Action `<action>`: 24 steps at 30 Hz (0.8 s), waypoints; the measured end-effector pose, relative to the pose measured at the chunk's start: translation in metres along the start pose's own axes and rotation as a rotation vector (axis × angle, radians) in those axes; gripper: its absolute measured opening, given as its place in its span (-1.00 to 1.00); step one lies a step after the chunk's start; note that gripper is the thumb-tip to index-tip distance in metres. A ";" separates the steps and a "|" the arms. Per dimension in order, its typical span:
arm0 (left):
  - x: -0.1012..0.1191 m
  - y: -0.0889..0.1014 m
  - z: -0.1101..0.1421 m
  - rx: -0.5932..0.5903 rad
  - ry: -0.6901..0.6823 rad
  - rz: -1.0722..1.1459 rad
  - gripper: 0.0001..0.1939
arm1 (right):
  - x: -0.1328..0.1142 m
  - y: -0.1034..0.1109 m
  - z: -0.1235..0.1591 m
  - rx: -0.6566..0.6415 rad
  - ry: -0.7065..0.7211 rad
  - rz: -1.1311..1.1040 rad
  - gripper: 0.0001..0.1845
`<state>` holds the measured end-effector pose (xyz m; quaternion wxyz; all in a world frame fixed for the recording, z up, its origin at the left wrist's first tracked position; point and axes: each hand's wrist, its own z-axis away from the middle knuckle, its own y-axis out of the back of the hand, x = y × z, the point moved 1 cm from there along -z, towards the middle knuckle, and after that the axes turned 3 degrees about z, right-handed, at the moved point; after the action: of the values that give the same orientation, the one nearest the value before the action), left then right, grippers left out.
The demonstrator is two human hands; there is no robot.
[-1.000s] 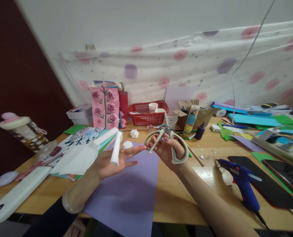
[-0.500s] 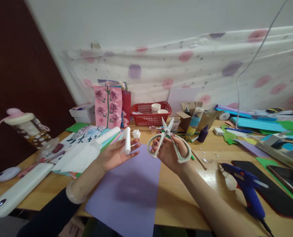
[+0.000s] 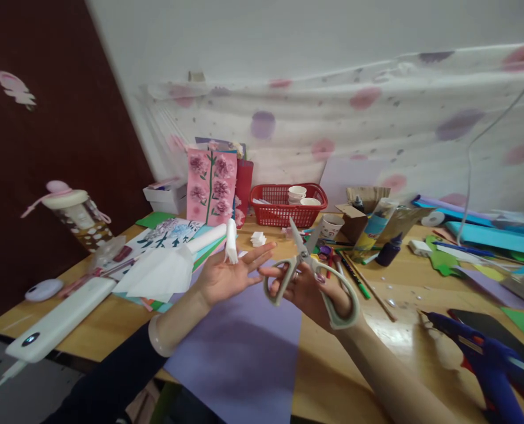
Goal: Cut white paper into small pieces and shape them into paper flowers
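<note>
My left hand point(image 3: 228, 277) is turned palm up over the purple sheet, its fingers stretched to the right. A narrow folded strip of white paper point(image 3: 231, 242) stands up at its thumb, held there. My right hand point(image 3: 310, 291) has its fingers through the pale-handled scissors point(image 3: 303, 256), whose blades are apart and point upward. The left fingertips come close to the scissors' left handle. Below both hands lies the purple sheet point(image 3: 244, 347). Beyond the left hand sits a small stack of folded white paper pieces point(image 3: 257, 238).
A red basket point(image 3: 268, 216) with paper cups stands at the back. A blue glue gun point(image 3: 478, 347) lies at the right, near a glue bottle point(image 3: 389, 250). White tissue sheets point(image 3: 155, 274), a white device point(image 3: 62, 321) and a drink bottle point(image 3: 76, 218) are at the left.
The view has turned left. The white strip has tipped, and my left fingers have swung up and right toward the scissors. The scissors remain in my right hand, blades still apart.
</note>
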<state>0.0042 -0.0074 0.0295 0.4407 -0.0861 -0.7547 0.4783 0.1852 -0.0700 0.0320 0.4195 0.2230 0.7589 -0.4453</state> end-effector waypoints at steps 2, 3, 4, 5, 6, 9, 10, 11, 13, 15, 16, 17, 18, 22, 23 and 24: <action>-0.003 -0.001 0.000 0.005 -0.002 -0.051 -0.85 | 0.002 0.002 -0.003 0.050 0.043 0.014 -0.59; -0.004 -0.001 0.000 0.009 -0.010 -0.092 -0.83 | 0.004 0.003 -0.004 0.068 0.049 0.026 -0.59; -0.006 -0.001 0.000 0.010 -0.017 -0.146 -0.80 | 0.006 0.004 -0.005 0.084 0.050 0.047 -0.58; -0.008 0.000 0.000 0.012 -0.021 -0.212 -0.77 | 0.009 0.005 -0.005 0.100 0.050 0.076 -0.59; -0.009 0.001 0.001 0.016 -0.027 -0.289 -0.75 | 0.011 0.006 -0.005 0.114 0.053 0.116 -0.59; -0.009 0.005 0.003 0.020 -0.054 -0.540 -0.84 | 0.013 0.009 -0.001 0.171 0.071 0.266 -0.65; -0.008 0.007 0.004 0.015 -0.071 -0.603 -0.87 | 0.011 0.011 0.000 0.194 0.065 0.313 -0.64; -0.007 0.008 0.005 0.006 -0.087 -0.649 -0.88 | 0.009 0.012 0.001 0.217 0.051 0.352 -0.62; -0.005 0.010 0.006 -0.009 -0.114 -0.703 -0.87 | 0.003 0.016 0.001 0.286 0.030 0.403 -0.62; -0.003 0.010 0.006 -0.010 -0.142 -0.748 -0.86 | -0.003 0.022 -0.002 0.395 0.040 0.416 -0.68; -0.003 0.010 0.006 -0.011 -0.155 -0.775 -0.86 | -0.006 0.024 -0.003 0.452 0.057 0.411 -0.71; -0.002 0.009 0.006 -0.014 -0.168 -0.803 -0.85 | -0.008 0.026 -0.003 0.497 0.082 0.402 -0.74; -0.002 0.009 0.006 -0.018 -0.178 -0.834 -0.84 | -0.009 0.026 -0.003 0.517 0.113 0.392 -0.76; -0.004 0.009 0.006 -0.026 -0.186 -0.924 -0.76 | -0.005 0.016 0.001 0.357 0.192 0.400 -0.74; -0.005 0.009 0.006 -0.025 -0.182 -0.921 -0.74 | -0.003 0.012 0.003 0.291 0.172 0.411 -0.71; -0.006 0.009 0.007 -0.024 -0.176 -0.910 -0.72 | 0.000 0.009 0.005 0.237 0.144 0.428 -0.68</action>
<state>-0.0003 -0.0102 0.0179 0.5391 0.2897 -0.7558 0.2327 0.1938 -0.0693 0.0262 0.4198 0.4573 0.6649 -0.4154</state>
